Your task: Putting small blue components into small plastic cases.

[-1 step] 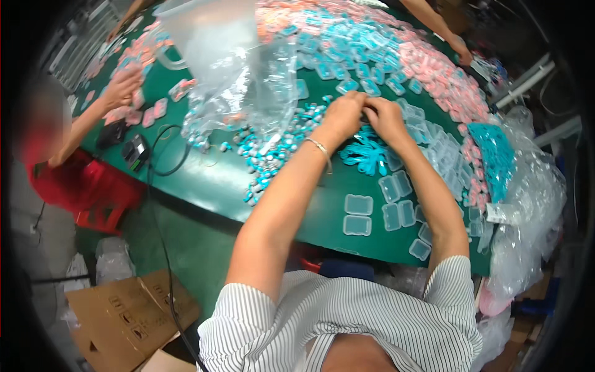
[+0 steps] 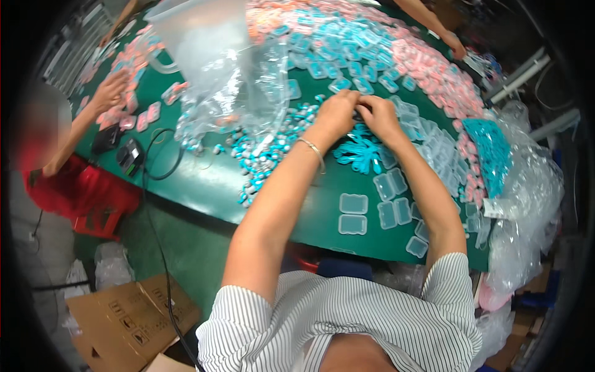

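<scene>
My left hand [image 2: 339, 112] and my right hand [image 2: 379, 116] meet over the green table [image 2: 322, 217], fingertips drawn together. Whatever they pinch is hidden by the fingers. Just below them lies a pile of bright blue cords [image 2: 359, 152]. To the left spread many small blue-and-silver pieces [image 2: 263, 155]. Clear open plastic cases [image 2: 353, 214] lie nearer to me, and more clear cases [image 2: 441, 155] are heaped beside my right forearm. Beyond my hands are filled clear cases with blue contents [image 2: 347, 46].
A big translucent pitcher [image 2: 207, 31] stands in a clear plastic bag at the back left. Pink cases [image 2: 434, 77] cover the far right. A bag of blue cords [image 2: 489, 155] lies at the right edge. Another person's hand [image 2: 111, 90] is at the left, another [image 2: 455, 46] at the far right.
The whole view has shifted slightly, so the table and hands appear a little further left. My hands stay together in the same spot above the blue cords.
</scene>
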Tool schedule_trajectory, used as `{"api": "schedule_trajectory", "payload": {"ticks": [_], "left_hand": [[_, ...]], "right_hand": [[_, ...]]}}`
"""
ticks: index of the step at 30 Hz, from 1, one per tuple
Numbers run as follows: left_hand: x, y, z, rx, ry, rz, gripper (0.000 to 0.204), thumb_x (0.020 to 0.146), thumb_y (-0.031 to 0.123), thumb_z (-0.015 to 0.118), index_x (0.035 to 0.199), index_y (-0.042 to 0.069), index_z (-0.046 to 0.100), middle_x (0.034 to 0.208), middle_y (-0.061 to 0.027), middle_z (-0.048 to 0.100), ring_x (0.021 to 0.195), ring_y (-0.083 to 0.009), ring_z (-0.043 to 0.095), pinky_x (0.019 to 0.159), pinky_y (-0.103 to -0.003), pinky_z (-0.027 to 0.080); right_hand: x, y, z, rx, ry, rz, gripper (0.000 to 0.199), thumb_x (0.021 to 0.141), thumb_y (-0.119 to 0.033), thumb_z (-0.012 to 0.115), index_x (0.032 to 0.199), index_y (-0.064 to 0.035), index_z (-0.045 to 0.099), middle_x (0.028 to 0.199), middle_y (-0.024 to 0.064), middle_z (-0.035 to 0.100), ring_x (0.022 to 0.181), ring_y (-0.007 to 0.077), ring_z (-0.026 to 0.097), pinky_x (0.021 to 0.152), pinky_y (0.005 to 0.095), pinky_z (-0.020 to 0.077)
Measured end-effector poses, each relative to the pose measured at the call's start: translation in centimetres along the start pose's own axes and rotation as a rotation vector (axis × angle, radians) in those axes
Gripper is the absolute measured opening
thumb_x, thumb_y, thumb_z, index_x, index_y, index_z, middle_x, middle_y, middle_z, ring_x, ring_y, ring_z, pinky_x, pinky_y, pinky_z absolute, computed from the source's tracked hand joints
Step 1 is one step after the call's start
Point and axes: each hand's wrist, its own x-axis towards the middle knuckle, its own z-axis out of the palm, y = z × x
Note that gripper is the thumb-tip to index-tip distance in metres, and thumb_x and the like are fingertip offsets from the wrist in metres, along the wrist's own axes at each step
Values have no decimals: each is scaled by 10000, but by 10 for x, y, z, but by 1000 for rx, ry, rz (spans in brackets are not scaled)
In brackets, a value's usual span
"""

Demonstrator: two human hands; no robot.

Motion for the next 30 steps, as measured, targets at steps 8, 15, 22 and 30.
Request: {"api": "schedule_trajectory", "payload": {"ticks": [8, 15, 22, 30], "left_hand": [[3, 8, -4, 25, -36, -48, 722, 625, 35, 829, 1286, 78, 540, 1300, -174, 566, 1159, -381, 567, 957, -433, 491], [-1, 8, -4, 32, -31, -27, 713, 625, 44, 835, 1278, 71, 549, 1282, -164, 582, 1113, -369, 594, 919, -431, 503], [0, 10, -10, 17, -50, -37, 685, 630, 60, 836, 1257, 59, 562, 1251, -169, 601, 1067, -362, 614, 899, -427, 509], [-1, 11, -12, -5, -45, -34, 681, 639, 67, 832, 1261, 60, 555, 1261, -172, 597, 1123, -373, 589, 924, -436, 498]], "right_hand": [[2, 3, -18, 248, -3, 435, 153, 791, -127, 723, 901, -22, 733, 807, 114, 729, 713, 205, 711, 665, 330, 546], [-2, -11, -15, -4, -7, 337, 145, 781, -191, 712, 817, -54, 741, 766, 109, 722, 721, 243, 712, 669, 353, 550], [-2, -9, -16, 17, -31, 415, 160, 769, -221, 703, 800, -68, 736, 762, 123, 714, 731, 279, 705, 675, 396, 547], [-3, -23, -13, -184, -37, 105, 112, 790, -169, 690, 858, -80, 700, 819, 122, 700, 772, 343, 674, 689, 462, 520]]}}
